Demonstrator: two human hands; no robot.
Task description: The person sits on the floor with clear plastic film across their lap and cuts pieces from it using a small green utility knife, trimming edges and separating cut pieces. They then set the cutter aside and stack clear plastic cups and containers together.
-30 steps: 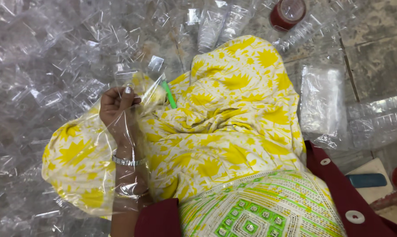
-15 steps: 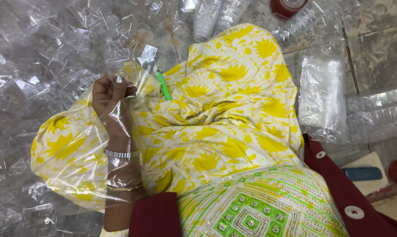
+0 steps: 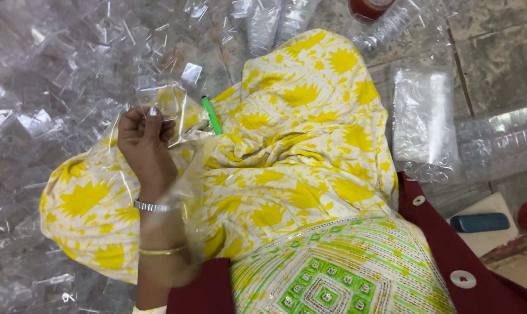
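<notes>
Nearest the camera I see the embroidered green-and-white hem of my top [image 3: 339, 273] and a maroon garment with white buttons [image 3: 478, 267] along the lower right. Over my lap lies yellow-and-white floral cloth [image 3: 286, 157], which fills the middle of the view.

My left forearm rises from the bottom edge, with a thin gold bangle [image 3: 161, 251] and, closer to the hand, a silver wristwatch [image 3: 153, 205]. My left hand [image 3: 144, 136] is at the left side of the lap, its fingers [image 3: 153, 116] curled into a fist that pinches a clear plastic bag [image 3: 173, 107]. The top of the bag stands just above the knuckles and its film trails down beside the wrist and forearm, lying on the yellow cloth.

A green pen [image 3: 211, 115] lies just right of the bag, slanted on the fold of the cloth; I cannot tell whether it touches the bag.

My right hand is not in view.

To the right, on the floor, a dark blue bar [image 3: 479, 222] rests on a pale board. Beyond it sits a stack of clear bags [image 3: 423, 116] with stacked clear plastic cups [image 3: 502, 145] beside it.

Farthest out, a heap of crumpled clear plastic [image 3: 48, 75] covers the floor [image 3: 502, 58] on the left and top. A red lid [image 3: 369, 7] shows at the upper edge.
</notes>
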